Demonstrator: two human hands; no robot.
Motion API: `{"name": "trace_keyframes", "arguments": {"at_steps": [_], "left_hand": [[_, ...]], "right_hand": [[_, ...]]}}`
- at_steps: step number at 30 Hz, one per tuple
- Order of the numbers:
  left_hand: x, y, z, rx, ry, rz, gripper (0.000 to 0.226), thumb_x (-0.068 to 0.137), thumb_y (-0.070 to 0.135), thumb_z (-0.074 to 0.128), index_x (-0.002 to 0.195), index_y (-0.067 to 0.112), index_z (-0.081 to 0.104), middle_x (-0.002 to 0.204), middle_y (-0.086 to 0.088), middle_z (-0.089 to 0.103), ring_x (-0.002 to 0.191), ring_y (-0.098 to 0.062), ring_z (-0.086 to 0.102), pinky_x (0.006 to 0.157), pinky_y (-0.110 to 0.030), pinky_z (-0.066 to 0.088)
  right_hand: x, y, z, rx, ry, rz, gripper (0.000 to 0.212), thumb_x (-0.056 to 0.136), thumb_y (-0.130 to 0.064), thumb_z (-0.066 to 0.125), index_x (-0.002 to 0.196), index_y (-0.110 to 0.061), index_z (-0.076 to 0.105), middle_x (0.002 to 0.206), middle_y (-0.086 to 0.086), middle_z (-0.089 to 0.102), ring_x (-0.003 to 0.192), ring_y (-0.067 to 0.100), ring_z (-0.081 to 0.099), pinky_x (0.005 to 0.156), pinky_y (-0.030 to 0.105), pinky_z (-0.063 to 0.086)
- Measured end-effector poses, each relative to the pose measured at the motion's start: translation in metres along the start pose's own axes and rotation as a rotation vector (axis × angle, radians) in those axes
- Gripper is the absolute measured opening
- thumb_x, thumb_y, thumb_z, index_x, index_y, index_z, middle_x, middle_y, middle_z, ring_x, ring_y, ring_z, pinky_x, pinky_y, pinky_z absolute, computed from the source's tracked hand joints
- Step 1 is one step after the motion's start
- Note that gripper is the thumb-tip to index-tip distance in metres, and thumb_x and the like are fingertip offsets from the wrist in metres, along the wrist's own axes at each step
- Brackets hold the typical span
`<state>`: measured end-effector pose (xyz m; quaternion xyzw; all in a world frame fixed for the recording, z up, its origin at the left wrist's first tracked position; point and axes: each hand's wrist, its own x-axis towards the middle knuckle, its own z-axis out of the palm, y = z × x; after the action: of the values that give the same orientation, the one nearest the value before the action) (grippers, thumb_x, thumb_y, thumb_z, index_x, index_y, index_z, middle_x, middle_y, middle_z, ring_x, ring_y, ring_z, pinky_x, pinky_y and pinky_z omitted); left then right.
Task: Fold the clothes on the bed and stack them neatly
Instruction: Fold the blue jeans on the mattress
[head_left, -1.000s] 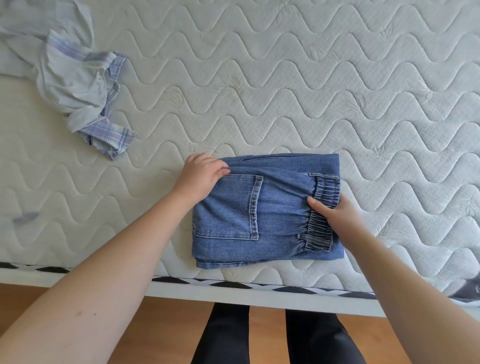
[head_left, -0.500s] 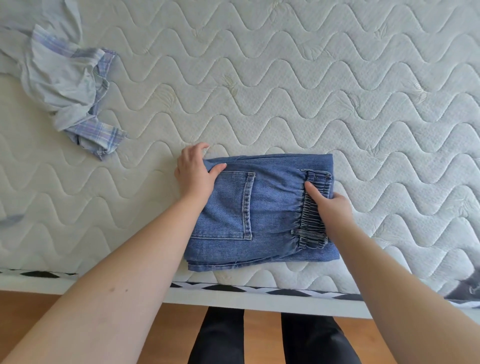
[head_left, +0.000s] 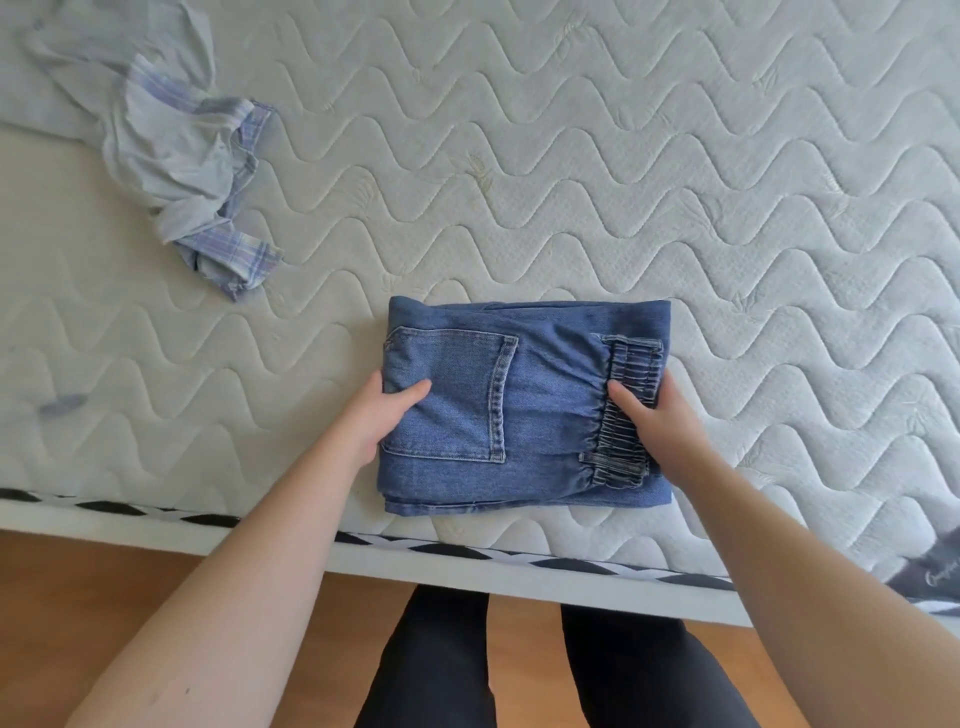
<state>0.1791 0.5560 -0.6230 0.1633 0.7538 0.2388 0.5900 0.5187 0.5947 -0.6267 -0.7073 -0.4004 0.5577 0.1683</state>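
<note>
Bright, even daylight over my mattress (head_left: 623, 171), soft shadows only, no glare; wide-angle lens bows the edges, corners slightly soft.

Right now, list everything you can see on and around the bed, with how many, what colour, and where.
jeans: one, blue denim, folded into a rectangle near the front edge of the mattress, back pocket and elastic waistband facing up
shirt: one, pale blue with plaid trim, crumpled at the far left of the mattress
mattress: one, white with wavy quilting, fills most of the view
mattress edging: one band, black and white, along the front edge
dark cloth: one piece, grey, at the right edge, mostly cut off
floor: wood, brown, below the bed
left hand: one, grips the left edge of the jeans, thumb on top
right hand: one, grips the waistband side, thumb on top
legs: two, in black trousers, at the bottom centre
</note>
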Motion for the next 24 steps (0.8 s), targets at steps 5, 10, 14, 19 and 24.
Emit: {"name": "trace_keyframes", "arguments": {"at_steps": [5,10,14,19,24], "left_hand": [[-0.051,-0.001,0.006,0.04,0.016,0.089,0.044,0.085,0.016,0.074,0.118,0.029,0.048,0.113,0.005,0.066,0.104,-0.015,0.064,0.089,-0.036,0.051],[-0.141,0.028,0.009,0.019,0.086,0.224,0.039,0.079,0.031,0.079,0.108,0.041,0.056,0.106,0.012,0.071,0.097,-0.009,0.069,0.085,-0.037,0.055],[-0.217,0.064,0.013,0.006,0.03,0.292,0.044,0.074,0.034,0.08,0.107,0.048,0.056,0.103,0.014,0.073,0.094,-0.007,0.07,0.082,-0.036,0.055],[-0.29,0.101,0.021,0.045,-0.094,0.368,0.056,0.067,0.037,0.074,0.118,0.044,0.053,0.114,0.007,0.071,0.106,-0.016,0.068,0.095,-0.048,0.052],[-0.335,0.123,0.033,0.103,-0.099,0.461,0.063,0.069,0.043,0.073,0.127,0.044,0.05,0.118,0.008,0.07,0.107,-0.016,0.068,0.095,-0.05,0.052]], "right_hand": [[-0.032,-0.026,-0.017,0.005,0.028,-0.06,0.02,0.088,-0.041,0.068,0.103,-0.045,0.054,0.095,-0.025,0.067,0.087,-0.009,0.062,0.081,0.029,0.05],[-0.102,-0.059,-0.068,0.064,0.075,-0.088,0.023,0.087,-0.044,0.069,0.106,-0.047,0.055,0.093,-0.025,0.069,0.089,-0.005,0.064,0.079,0.026,0.048],[-0.165,-0.093,-0.122,0.136,0.061,-0.138,0.021,0.087,-0.043,0.07,0.103,-0.048,0.058,0.097,-0.027,0.07,0.084,-0.007,0.066,0.072,0.021,0.051],[-0.226,-0.118,-0.183,0.202,0.053,-0.194,0.032,0.087,-0.03,0.074,0.115,-0.034,0.06,0.103,-0.011,0.074,0.094,0.007,0.07,0.08,0.028,0.053],[-0.259,-0.118,-0.223,0.262,0.0,-0.228,0.041,0.08,-0.017,0.08,0.11,-0.031,0.056,0.099,-0.012,0.074,0.091,0.009,0.071,0.067,0.019,0.056]]}}
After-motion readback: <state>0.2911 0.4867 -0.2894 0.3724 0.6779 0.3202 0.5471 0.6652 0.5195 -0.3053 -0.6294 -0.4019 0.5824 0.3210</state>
